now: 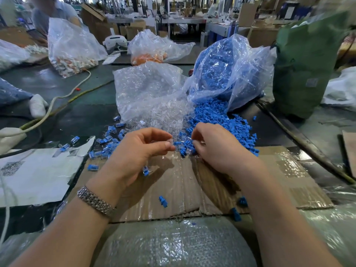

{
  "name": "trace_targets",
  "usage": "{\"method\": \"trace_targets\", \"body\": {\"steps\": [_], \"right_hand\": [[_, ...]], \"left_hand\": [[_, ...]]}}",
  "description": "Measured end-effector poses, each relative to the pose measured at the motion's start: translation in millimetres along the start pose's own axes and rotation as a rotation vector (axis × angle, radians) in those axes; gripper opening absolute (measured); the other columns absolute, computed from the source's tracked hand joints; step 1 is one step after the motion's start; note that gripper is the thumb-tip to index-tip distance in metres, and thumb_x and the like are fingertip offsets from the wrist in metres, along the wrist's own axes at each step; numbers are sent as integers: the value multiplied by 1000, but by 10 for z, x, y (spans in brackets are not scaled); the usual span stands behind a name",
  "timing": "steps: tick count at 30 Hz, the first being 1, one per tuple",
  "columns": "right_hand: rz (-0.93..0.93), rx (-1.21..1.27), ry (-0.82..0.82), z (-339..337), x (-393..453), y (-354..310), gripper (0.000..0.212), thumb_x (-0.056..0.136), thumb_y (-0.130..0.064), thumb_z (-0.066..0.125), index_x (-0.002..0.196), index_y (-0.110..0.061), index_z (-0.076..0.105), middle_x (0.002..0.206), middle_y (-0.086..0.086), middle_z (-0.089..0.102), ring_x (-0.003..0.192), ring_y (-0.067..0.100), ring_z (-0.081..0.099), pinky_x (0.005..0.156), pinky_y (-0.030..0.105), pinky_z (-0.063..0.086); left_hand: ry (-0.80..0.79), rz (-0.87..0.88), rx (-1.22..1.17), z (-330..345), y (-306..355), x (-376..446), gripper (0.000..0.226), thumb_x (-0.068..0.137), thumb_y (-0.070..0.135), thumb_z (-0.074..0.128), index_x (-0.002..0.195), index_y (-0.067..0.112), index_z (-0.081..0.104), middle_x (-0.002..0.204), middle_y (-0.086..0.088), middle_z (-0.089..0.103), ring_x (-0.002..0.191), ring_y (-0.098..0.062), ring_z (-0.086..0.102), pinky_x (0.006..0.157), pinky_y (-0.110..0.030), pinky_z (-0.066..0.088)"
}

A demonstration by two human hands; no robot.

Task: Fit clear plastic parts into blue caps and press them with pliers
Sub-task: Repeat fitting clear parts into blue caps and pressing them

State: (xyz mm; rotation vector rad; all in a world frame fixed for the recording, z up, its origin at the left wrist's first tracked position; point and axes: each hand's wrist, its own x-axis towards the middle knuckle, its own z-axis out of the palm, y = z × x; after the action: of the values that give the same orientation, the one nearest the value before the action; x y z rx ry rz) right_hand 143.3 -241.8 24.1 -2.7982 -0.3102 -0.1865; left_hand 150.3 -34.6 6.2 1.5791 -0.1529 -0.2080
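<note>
My left hand [142, 151] pinches a small clear plastic part [169, 142] between thumb and forefinger above the cardboard sheet [179, 187]. A blue piece [145, 172] shows under its palm. My right hand [215, 145] has its fingers curled into the near edge of the blue cap pile [221, 120]; what it grips is hidden. The caps spill from a clear bag [231, 74]. Clear parts [163, 116] spill from a second bag [146, 87] to the left. Assembled blue-and-clear pieces [107, 139] lie scattered at left. No pliers are visible.
A white paper sheet [34, 176] lies at left, bubble wrap [173, 243] near me. A green sack [304, 64] stands at right. Cables [63, 97] cross the dark table. A person [52, 14] handles a bag [71, 47] at the far left. Loose blue caps [163, 201] dot the cardboard.
</note>
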Motion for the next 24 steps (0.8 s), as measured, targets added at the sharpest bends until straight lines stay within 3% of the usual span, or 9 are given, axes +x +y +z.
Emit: {"method": "trace_targets", "body": {"steps": [2,4,6,9,14,20,24], "right_hand": [[2,246,73,-46,-13,0,6,100,-23,55,103,-21,60,86,-8,62,79,10,57,70,28,44],[-19,456,106,-81,-24,-21,5,98,-22,63,99,-24,68,78,-11,65,68,1,57,64,17,43],[-58,646,122,-104,-37,-44,9,95,-19,69,97,-25,75,79,-10,70,70,-1,62,70,13,47],[-106,814,132,-131,-47,-67,14,94,-10,69,100,-19,79,79,-2,74,78,9,69,80,21,55],[-139,779,185,-125,-63,-96,8,90,-12,75,95,-17,77,77,-9,74,76,4,70,77,20,56],[-223,692,181,-94,-67,-122,11,89,-11,75,89,-21,73,73,-16,68,68,-2,61,69,9,44],[-262,600,213,-62,-63,-124,9,89,-12,76,90,-21,74,78,-12,69,72,2,61,71,14,46]], "left_hand": [[-21,-54,-215,-27,12,16,23,75,5,72,97,6,75,99,-17,76,97,-29,75,76,-26,59],[-43,-81,-321,-42,30,18,21,77,4,70,97,5,76,100,-19,75,94,-28,75,73,-24,59],[-71,-94,-370,-37,43,12,19,80,6,70,97,6,78,101,-19,75,93,-26,75,71,-24,59],[-94,-97,-394,-25,61,-8,17,81,8,69,95,7,79,102,-18,75,91,-24,75,70,-24,60],[-116,-102,-387,4,88,-40,18,84,11,67,99,6,75,100,-17,76,86,-23,76,69,-25,61],[-151,-90,-336,38,121,-69,19,86,17,63,100,6,70,89,-13,74,72,-18,73,65,-22,60],[-172,-77,-309,44,106,-66,17,88,17,62,99,8,71,89,-16,74,72,-20,73,64,-22,59]]}}
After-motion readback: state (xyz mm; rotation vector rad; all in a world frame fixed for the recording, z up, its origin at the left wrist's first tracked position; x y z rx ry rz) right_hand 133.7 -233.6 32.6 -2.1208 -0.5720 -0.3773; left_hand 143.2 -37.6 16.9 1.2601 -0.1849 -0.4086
